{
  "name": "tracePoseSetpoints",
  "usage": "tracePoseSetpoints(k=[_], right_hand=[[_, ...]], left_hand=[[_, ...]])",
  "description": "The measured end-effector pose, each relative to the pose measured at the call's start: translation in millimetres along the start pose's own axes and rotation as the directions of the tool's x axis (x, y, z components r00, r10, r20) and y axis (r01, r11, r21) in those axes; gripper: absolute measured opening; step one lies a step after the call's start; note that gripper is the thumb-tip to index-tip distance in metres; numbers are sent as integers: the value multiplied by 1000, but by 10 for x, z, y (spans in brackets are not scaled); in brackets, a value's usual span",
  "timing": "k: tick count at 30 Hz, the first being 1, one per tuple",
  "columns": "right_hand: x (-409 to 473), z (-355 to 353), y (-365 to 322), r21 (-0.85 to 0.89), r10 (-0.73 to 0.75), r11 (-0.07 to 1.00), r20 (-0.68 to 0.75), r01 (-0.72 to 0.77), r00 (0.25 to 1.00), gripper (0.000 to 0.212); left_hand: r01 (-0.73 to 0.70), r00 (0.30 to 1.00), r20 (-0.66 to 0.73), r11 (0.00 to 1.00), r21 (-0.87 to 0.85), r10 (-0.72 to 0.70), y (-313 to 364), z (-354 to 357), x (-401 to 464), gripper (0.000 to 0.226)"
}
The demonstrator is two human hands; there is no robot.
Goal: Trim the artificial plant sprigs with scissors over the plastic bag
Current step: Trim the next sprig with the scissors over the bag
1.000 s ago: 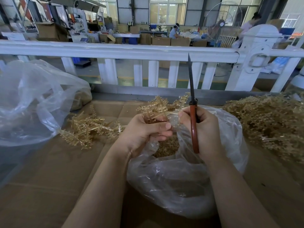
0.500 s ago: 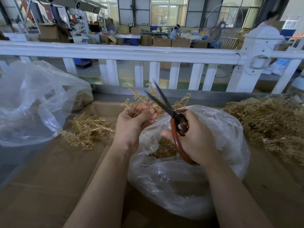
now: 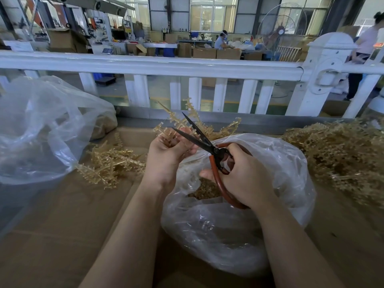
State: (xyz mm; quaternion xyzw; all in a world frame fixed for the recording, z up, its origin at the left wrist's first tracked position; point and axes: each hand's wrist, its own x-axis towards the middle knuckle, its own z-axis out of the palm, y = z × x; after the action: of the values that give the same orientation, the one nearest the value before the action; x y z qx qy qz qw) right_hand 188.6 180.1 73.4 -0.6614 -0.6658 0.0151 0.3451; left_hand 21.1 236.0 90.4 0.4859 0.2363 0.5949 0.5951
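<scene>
Head view: your left hand (image 3: pixel 166 156) grips the sprig (image 3: pixel 187 123) at 12 o'clock above the plastic bag (image 3: pixel 270 163). Your right hand (image 3: pixel 243 175) holds the scissors (image 3: pixel 199 138), whose blades have swung open since a second ago, so the next snip looks close.

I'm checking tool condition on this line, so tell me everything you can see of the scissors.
The scissors have two long, narrow, dark pointed blades and large looped handles coated in reddish-brown. The blades stand open in a V, tips pointing up and away toward the left, around the sprig held by the left hand. The right hand grips the handles, fingers through one loop, above the open plastic bag. Edge wear is too small to judge.
</scene>
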Motion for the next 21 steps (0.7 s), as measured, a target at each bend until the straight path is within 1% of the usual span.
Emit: tracePoseSetpoints(k=[5, 6, 8, 10, 12, 15, 21], right_hand=[[11, 18, 28, 18, 10, 1000, 5, -10, 1000, 60], [9, 17, 29, 26, 11, 1000, 2, -11, 1000, 62], [8, 24, 30, 55, 19, 998, 3, -19, 1000, 72], [9, 40, 34, 69, 31, 997, 4, -31, 1000, 78], [12, 52, 41, 73, 33, 997, -3, -32, 999, 76], [19, 62, 50, 82, 29, 996, -13, -28, 999, 72], [-2, 34, 36, 117, 22, 993, -32, -18, 999, 74]], left_hand=[[-22, 999, 34, 1000, 7, 22, -4, -17, 2, 6], [-27, 999, 42, 1000, 11, 27, -4, -18, 1, 6], [-35, 998, 55, 999, 15, 34, 1, -18, -1, 5], [-37, 998, 59, 999, 7, 37, 2, -19, 2, 9], [-38, 997, 67, 999, 5, 38, 5, -22, 9, 13], [-39, 996, 77, 999, 0, 39, 1, -30, 14, 10], [-37, 996, 77, 999, 2, 37, -14, -52, 29, 8]])
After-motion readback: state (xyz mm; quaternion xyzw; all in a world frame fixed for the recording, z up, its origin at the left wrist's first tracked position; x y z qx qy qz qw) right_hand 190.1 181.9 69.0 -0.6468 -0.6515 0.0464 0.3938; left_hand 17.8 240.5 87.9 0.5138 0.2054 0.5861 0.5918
